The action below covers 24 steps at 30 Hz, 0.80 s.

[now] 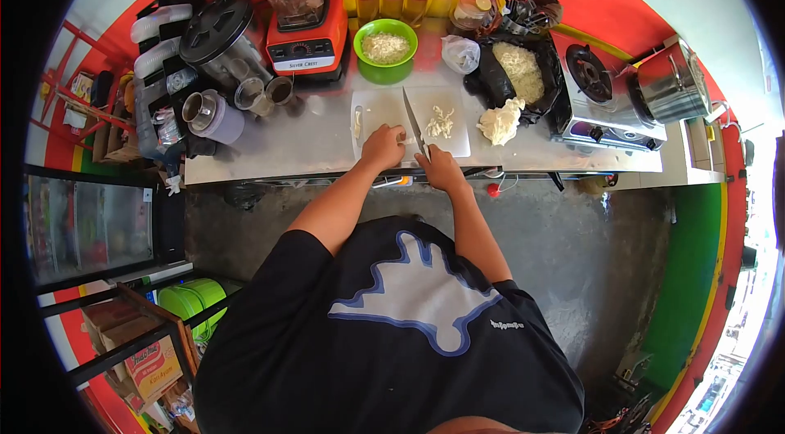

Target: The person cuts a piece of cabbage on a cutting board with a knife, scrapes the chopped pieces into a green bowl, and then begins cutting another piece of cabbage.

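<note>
A white cutting board (380, 107) lies on the steel counter. My right hand (441, 168) is wrapped round the handle of a knife (413, 122), whose blade points away from me across the board. Just left of the blade, my left hand (383, 147) rests on the board with its fingers curled; whatever they hold is too small to make out. Chopped pale pieces (440, 122) lie to the right of the knife. One pale strip (357, 122) is at the board's left edge. Beyond the board stands a green bowl (384, 73) holding pale chopped pieces.
A lump of pale food (500, 122) sits right of the board, beside a black bag (491, 78) of pale shreds. A gas stove (609, 119) with a pot (675, 84) is farther right. Behind left are a red blender (304, 50), cups (252, 96) and a steel container (225, 38).
</note>
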{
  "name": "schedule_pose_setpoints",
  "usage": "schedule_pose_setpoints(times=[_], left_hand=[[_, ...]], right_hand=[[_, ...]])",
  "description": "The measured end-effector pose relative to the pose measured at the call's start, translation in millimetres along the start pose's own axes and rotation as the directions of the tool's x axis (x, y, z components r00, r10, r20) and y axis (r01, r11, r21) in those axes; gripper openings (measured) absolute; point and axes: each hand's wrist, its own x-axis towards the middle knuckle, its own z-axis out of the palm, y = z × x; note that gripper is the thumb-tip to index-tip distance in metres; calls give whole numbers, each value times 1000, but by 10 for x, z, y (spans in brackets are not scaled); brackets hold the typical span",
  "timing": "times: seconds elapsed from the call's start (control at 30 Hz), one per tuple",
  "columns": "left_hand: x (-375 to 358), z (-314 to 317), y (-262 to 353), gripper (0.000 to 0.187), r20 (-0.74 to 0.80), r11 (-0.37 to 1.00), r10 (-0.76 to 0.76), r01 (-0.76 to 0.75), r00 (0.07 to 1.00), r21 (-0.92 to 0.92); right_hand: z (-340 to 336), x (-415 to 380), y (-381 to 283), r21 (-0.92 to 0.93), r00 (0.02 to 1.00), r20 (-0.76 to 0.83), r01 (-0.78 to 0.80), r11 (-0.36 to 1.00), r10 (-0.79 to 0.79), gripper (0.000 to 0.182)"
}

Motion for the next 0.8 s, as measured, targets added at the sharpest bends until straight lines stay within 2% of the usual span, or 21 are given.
schedule_pose_setpoints(times=[0.1,0.17,0.33,0.47,0.53,0.8], left_hand=[[18,-8,72,15,16,997,-80,80,997,-14],[29,8,94,14,-42,993,-119,119,992,-4],[70,68,4,19,-22,992,-125,125,992,-9],[68,35,32,18,-15,988,-147,146,989,-41],[89,22,31,19,-4,985,-161,161,987,-60],[104,56,-57,27,-6,967,-223,220,975,-126]], right_hand=[[29,-5,-78,-68,999,24,-33,997,34,42],[-24,-25,-181,-110,996,52,-65,992,71,42],[-127,-58,-306,-283,981,100,-134,950,168,37],[38,-59,-263,-306,968,142,-157,939,208,38],[128,-31,-284,-331,950,144,-218,918,278,39],[-18,8,-438,-382,942,198,-179,906,270,37]])
